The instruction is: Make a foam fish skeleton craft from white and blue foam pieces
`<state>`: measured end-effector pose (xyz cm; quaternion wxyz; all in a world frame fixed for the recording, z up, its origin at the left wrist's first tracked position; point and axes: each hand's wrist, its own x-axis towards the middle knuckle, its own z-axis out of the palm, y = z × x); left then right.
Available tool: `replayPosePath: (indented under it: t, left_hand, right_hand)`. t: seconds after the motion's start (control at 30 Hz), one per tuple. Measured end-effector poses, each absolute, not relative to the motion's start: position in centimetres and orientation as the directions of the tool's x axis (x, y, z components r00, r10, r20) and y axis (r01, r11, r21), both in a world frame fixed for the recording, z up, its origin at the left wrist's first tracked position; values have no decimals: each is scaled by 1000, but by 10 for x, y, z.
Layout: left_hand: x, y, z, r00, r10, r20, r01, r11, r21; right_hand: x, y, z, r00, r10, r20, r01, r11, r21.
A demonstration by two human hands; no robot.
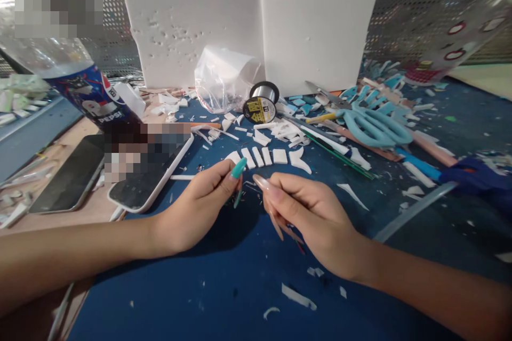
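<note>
Hands meet at frame centre: left hand (198, 200) and right hand (310, 210) both pinched narrow, anything held too fine to tell; white foam pieces (267, 156) just above.

L hand (196, 208): long teal nails; R hand (316, 218): pale nails (glossy, long).

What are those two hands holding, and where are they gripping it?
It cannot be told: the left hand and right hand are each pinched shut over the blue mat, with nothing discernible in either pinch.
</note>
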<state>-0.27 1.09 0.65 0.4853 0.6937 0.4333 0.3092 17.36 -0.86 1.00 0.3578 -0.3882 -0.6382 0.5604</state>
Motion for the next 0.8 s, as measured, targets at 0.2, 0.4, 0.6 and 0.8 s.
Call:
replayPosePath:
  t: [0.2,0.4,0.6,0.8]
  left_hand:
    - [-5,13,6,470,882,-29,222,-86,971]
    - [-7,11,3,479,878,-24,180,-71,981]
    - [-7,11,4,479,877,-32,206,-77,976]
    - [-7,12,4,472,881,-23,210,-87,974]
  right_hand:
    - [176,-9,9,-472,881,4,141,80,-987]
    - [175,-9,9,-467,884,-16,173,74,-982]
    - [174,-8,11,-466,885,-6,183,90,-979]
    - [174,-8,11,-461,887,13,184,111,-977]
